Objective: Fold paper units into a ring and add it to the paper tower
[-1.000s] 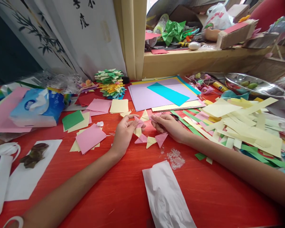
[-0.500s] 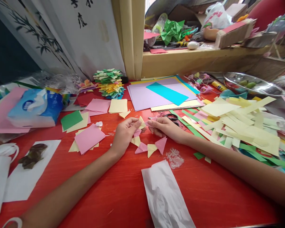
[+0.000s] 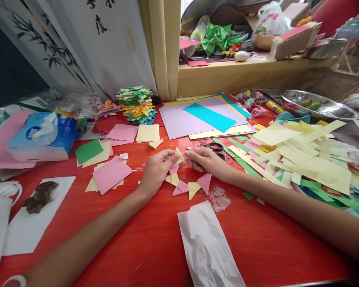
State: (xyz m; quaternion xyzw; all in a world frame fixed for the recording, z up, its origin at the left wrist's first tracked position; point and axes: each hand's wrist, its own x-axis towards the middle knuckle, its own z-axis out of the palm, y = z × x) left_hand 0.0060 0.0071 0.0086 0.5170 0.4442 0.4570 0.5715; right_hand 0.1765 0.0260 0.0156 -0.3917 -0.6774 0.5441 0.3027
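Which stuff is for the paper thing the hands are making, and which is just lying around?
Part of the job, it seems:
- pale yellow folded piece in the left hand
- pink folded piece in the right hand
- curved row of folded pieces below them

Probably just lying around:
- tissue pack
- metal bowl
- plastic bag on the sill

red table — paper triangles, strips

A pale yellow paper triangle is pinched by the left hand, a pink triangle by the right hand. Below, a curved row of folded triangles is laid on the red table, near creased white paper.
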